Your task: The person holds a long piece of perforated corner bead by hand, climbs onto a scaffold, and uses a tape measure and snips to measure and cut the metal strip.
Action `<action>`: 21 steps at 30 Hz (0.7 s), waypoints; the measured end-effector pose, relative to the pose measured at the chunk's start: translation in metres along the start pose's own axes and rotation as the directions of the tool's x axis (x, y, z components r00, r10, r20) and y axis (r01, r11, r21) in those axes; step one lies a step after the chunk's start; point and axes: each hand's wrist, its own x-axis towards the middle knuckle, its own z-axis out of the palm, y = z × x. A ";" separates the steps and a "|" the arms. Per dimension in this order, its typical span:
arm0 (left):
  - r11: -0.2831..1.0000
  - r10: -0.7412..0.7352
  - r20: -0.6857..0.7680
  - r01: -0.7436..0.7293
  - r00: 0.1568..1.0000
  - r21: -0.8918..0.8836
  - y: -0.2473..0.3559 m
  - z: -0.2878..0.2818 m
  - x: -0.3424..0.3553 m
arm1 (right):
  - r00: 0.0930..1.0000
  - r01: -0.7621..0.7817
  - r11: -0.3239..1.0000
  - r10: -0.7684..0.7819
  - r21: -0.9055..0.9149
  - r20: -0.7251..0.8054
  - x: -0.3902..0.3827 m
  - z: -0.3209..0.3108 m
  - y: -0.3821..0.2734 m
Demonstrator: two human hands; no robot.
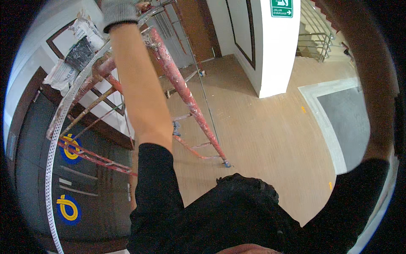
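My left hand [119, 12], in a grey knit glove, is raised at the top edge beside the paint-spattered red scaffold frame [177, 84]. Its fingers are cut off, so what it holds, if anything, is unclear. A long white perforated strip [54, 169] curves down the left side from near that hand. Behind it, white sacks [61, 76] and a dark bucket [78, 57] sit high on the scaffold. My right arm reaches up along the right rim, and its hand is out of the picture.
Dark doors [34, 148] with round blue-and-yellow emblems are at left. A white column [272, 55] with a green sign stands at the back, beside a staircase [319, 42] with metal railings. Below lies a wooden floor [262, 139] with a grey bordered patch [340, 127] at right.
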 end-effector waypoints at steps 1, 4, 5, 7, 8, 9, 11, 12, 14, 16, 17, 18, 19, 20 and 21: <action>0.999 0.020 -0.013 -0.019 1.000 0.026 0.011 -0.007 -0.006 | 0.996 0.073 0.997 -0.072 0.013 -0.043 0.008 0.015 -0.002; 0.986 0.125 -0.060 -0.118 0.990 0.115 0.039 -0.024 -0.029 | 0.956 0.253 0.967 -0.244 0.038 -0.160 0.020 0.050 -0.013; 0.979 0.160 -0.070 -0.149 0.985 0.140 0.046 -0.029 -0.038 | 0.936 0.301 0.953 -0.287 0.041 -0.202 0.023 0.060 -0.016; 0.956 0.239 -0.099 -0.217 0.966 0.197 0.056 -0.042 -0.057 | 0.894 0.379 0.925 -0.356 0.035 -0.271 0.030 0.077 -0.020; 0.940 0.274 -0.111 -0.242 0.955 0.239 0.060 -0.049 -0.067 | 0.873 0.407 0.913 -0.377 0.035 -0.310 0.031 0.085 -0.022; 0.918 0.313 -0.130 -0.265 0.941 0.295 0.062 -0.059 -0.077 | 0.849 0.435 0.900 -0.397 0.033 -0.349 0.033 0.093 -0.025; 0.798 0.409 -0.181 -0.254 0.894 0.547 0.065 -0.080 -0.099 | 0.808 0.483 0.875 -0.430 0.034 -0.402 0.034 0.106 -0.033; 0.758 0.465 -0.194 -0.275 0.864 0.592 0.069 -0.090 -0.114 | 0.789 0.505 0.862 -0.446 0.032 -0.422 0.032 0.111 -0.038; 0.726 0.529 -0.207 -0.313 0.823 0.612 0.074 -0.111 -0.141 | 0.750 0.552 0.833 -0.485 0.021 -0.450 0.027 0.115 -0.046; 0.666 0.579 -0.212 -0.307 0.787 0.680 0.074 -0.131 -0.170 | 0.727 0.587 0.809 -0.513 0.026 -0.456 0.016 0.113 -0.047; 0.614 0.609 -0.200 -0.295 0.768 0.732 0.072 -0.140 -0.189 | 0.744 0.595 0.802 -0.525 0.054 -0.413 0.009 0.112 -0.049; 0.546 0.639 -0.174 -0.281 0.750 0.789 0.068 -0.147 -0.209 | 0.756 0.603 0.794 -0.538 0.078 -0.371 0.003 0.112 -0.050; 0.475 0.666 -0.150 -0.261 0.731 0.840 0.062 -0.150 -0.228 | 0.812 0.565 0.823 -0.542 0.062 -0.217 -0.002 0.112 -0.054; 0.243 0.678 -0.032 -0.183 0.734 0.953 0.050 -0.153 -0.252 | 0.850 0.526 0.849 -0.524 0.040 -0.057 -0.009 0.114 -0.059; -0.223 0.635 0.157 -0.016 0.756 0.975 0.037 -0.151 -0.277 | 0.869 0.494 0.869 -0.494 0.018 0.026 -0.013 0.117 -0.058</action>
